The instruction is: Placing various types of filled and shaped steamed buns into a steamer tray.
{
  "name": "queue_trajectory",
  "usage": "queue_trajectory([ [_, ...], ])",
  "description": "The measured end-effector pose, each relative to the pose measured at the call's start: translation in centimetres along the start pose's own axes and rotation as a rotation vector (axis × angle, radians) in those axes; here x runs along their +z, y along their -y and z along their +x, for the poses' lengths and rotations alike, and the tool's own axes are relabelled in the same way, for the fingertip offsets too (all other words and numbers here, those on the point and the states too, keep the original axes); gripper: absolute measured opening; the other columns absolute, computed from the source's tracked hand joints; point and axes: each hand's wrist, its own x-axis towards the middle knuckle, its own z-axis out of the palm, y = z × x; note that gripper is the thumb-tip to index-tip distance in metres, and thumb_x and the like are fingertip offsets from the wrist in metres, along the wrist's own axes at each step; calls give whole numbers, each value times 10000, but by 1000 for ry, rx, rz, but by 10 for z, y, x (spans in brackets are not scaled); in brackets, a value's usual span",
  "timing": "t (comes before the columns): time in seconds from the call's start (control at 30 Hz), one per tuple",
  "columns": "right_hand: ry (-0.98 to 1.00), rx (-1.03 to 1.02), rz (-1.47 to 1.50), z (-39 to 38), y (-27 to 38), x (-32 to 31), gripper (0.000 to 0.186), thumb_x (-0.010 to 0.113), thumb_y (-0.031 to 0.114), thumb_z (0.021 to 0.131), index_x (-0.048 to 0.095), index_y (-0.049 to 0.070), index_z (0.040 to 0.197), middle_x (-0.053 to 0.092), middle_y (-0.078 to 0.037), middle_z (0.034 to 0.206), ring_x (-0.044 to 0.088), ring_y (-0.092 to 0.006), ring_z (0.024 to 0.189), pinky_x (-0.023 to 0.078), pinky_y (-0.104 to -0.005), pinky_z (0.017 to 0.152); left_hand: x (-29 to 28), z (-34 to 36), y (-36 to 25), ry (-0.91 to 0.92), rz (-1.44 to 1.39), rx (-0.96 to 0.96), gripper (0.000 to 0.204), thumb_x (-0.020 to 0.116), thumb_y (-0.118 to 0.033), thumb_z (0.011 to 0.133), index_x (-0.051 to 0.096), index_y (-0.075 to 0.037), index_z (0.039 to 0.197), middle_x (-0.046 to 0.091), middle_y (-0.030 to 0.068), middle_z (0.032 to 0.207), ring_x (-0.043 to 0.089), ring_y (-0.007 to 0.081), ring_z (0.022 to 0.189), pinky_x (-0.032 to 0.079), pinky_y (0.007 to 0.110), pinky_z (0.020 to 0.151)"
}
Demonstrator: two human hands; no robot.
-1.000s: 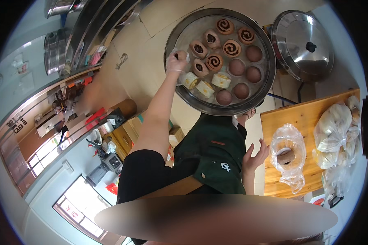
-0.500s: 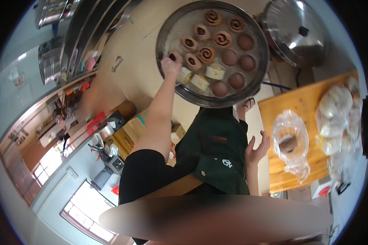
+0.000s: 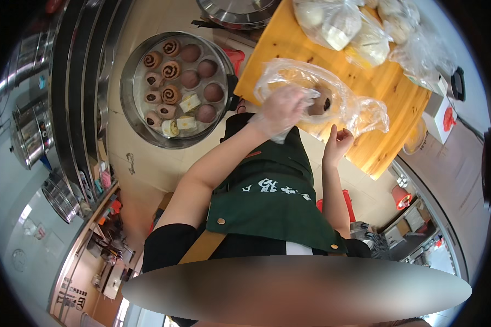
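At a wooden worktop point(image 3: 278, 38), a bare right hand point(image 3: 339, 143) hangs empty, fingers loosely bent, apart from the gloved left hand point(image 3: 286, 109), whose grip cannot be told. Just beside its fingertips, a brown bun point(image 3: 318, 105) sits amid a clear plastic bag point(image 3: 341, 98). Film clinging to the fingers could drag the bag askew. Farther left, a round metal pan point(image 3: 130, 106) holds more buns point(image 3: 190, 79).

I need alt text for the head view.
A plastic-gloved left hand is at a transparent plastic bag with a brown bun on a yellow wooden table, the right hand nearby. At left, a round metal pan holds brown and white buns.
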Motion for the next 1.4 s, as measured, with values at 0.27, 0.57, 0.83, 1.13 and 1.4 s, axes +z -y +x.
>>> queue_trajectory([
  [0.27, 517, 631, 555, 32, -35, 4, 439, 586, 306, 837, 469, 27, 1155, 543, -58, 1007, 526, -139, 902, 449, -282, 749, 110, 35, 40, 452, -37, -608, 304, 629, -285, 724, 619, -44, 910, 627, 150, 795, 600, 299, 731, 462, 360, 657],
  [0.57, 620, 548, 780, 42, -34, 18, 266, 484, 200, 898, 519, 40, 1107, 567, -55, 1023, 531, -152, 945, 435, -328, 818, 115, 44, 34, 755, 187, -656, 424, 669, -349, 671, 606, -39, 953, 627, 159, 877, 605, 283, 802, 468, 358, 717],
  [0.83, 616, 568, 876, 41, -49, 21, 230, 454, 154, 906, 534, 10, 1066, 572, -83, 1018, 541, -181, 950, 442, -362, 842, 94, 34, 22, 639, 1, -689, 538, 734, -305, 611, 565, 40, 988, 616, 185, 878, 601, 259, 838, 460, 328, 751],
  [1.13, 602, 572, 910, 40, -46, 12, 219, 473, 147, 898, 551, -7, 1032, 591, -92, 971, 562, -171, 895, 470, -317, 784, 74, 9, 60, 732, -174, -819, 648, 735, -318, 623, 524, 58, 1107, 618, 177, 939, 607, 229, 846, 467, 301, 750],
  [1.4, 341, 362, 519, 17, -21, -7, 220, 539, 161, 860, 543, 9, 1019, 573, -58, 893, 554, -140, 838, 459, -271, 724, 56, -19, 73, 222, -775, -1266, 507, 656, -136, 723, 474, 32, 1165, 559, 126, 1057, 544, 198, 960, 435, 304, 802],
])
